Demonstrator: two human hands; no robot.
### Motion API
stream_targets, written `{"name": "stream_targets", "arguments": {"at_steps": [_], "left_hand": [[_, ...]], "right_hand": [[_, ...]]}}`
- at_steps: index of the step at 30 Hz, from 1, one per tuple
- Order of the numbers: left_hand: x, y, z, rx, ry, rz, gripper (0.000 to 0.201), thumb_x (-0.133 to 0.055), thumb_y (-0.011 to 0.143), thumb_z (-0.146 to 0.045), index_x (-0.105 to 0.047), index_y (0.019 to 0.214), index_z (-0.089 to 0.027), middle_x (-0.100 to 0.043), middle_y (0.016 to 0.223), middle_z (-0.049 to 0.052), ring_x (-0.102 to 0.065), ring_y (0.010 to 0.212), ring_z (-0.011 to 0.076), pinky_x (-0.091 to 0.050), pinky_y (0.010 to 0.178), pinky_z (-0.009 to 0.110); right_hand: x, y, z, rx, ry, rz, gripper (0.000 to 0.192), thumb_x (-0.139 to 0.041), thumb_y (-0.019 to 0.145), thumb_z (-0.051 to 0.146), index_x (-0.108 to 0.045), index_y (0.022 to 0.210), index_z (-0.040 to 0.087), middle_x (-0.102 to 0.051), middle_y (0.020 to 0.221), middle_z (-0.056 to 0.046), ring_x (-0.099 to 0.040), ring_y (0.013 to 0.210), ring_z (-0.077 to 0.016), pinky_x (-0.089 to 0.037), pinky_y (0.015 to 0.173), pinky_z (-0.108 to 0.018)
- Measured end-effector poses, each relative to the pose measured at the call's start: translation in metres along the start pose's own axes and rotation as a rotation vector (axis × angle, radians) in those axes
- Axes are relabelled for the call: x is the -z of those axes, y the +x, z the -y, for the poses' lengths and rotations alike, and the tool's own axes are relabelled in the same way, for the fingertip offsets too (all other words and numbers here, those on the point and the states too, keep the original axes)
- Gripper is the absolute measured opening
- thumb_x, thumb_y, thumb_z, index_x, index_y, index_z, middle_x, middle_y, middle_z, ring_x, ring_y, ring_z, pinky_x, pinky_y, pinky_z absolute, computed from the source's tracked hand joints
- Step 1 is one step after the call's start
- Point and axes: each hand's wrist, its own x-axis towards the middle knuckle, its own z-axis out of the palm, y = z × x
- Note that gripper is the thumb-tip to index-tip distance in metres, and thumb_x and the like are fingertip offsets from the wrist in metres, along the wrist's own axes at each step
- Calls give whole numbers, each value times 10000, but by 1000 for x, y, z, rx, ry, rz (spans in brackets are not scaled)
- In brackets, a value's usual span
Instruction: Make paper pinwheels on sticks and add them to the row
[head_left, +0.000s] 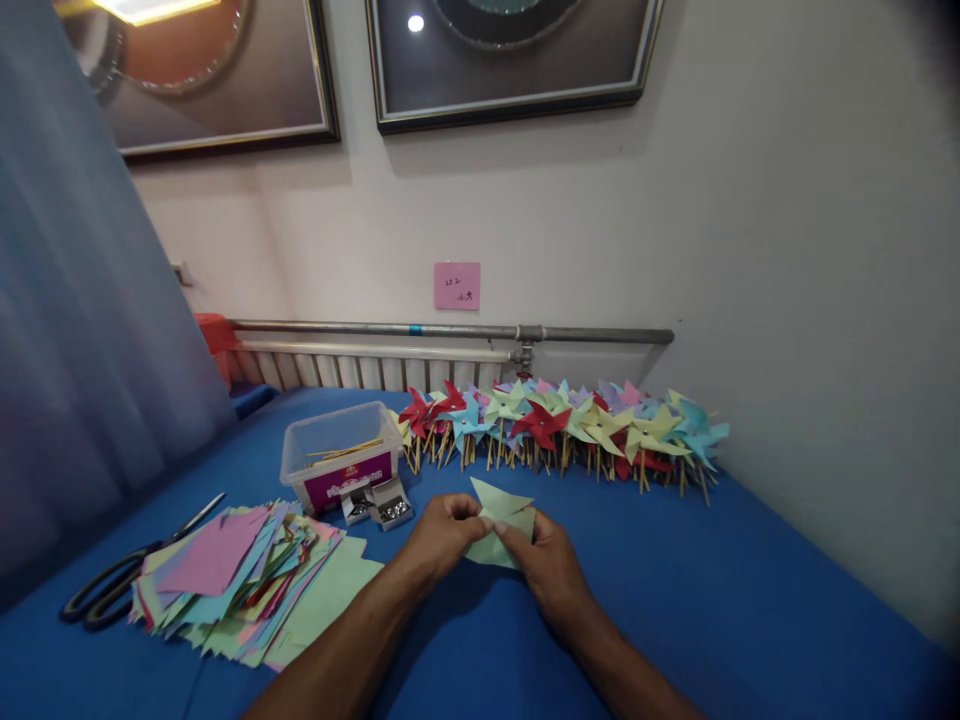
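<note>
A pale green paper piece, cut and partly folded like a pinwheel, is held just above the blue table. My left hand pinches its left edge, and my right hand grips its right side. Both thumbs press close together near the paper's middle. Left of my left hand are two small open boxes of metal pins. A spread pile of coloured paper sheets lies farther left, with black-handled scissors beside it.
A clear plastic tub with wooden sticks stands behind the pin boxes. Many finished paper pinwheels on sticks line the back of the blue table. Behind them run a radiator and a metal pipe. A blue curtain hangs at left.
</note>
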Motion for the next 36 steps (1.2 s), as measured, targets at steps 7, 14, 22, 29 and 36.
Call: {"name": "stream_targets", "arguments": {"at_steps": [7,14,22,29,36], "left_hand": [[-3,3,6,-6,12,-81,312,-788,597,-411,-578,605,-181,-513,511,-45,-384,460,83,-274,478,241],[-4,6,9,-21,2,-136,300,-780,620,-396,-575,595,-178,-513,494,-42,-390,449,84,-286,474,238],[-14,1,10,-20,132,-151,197,-701,677,-278,-549,595,-184,-502,515,-52,-396,477,89,-283,480,231],[-22,-3,10,-11,162,-183,163,-658,700,-210,-543,587,-185,-468,497,-64,-370,477,87,-269,481,232],[-15,2,7,34,120,-187,162,-651,695,-178,-535,583,-189,-483,481,-59,-380,446,88,-272,466,232]], "right_hand": [[-1,2,-5,-36,72,19,484,-810,705,554,-757,998,172,-783,818,-56,-679,699,-239,-515,668,-337],[-1,7,-9,19,151,25,507,-810,699,575,-708,1006,185,-774,877,-64,-688,751,-235,-537,698,-337],[1,11,-7,55,45,-188,412,-781,685,562,-615,851,224,-637,668,30,-544,536,-151,-450,500,-266],[5,8,0,222,-303,-235,261,-690,782,476,-596,744,235,-661,737,-3,-608,692,-197,-487,656,-306],[7,1,11,235,-333,-7,359,-546,925,531,-703,886,210,-712,821,-34,-641,795,-213,-486,720,-305]]}}
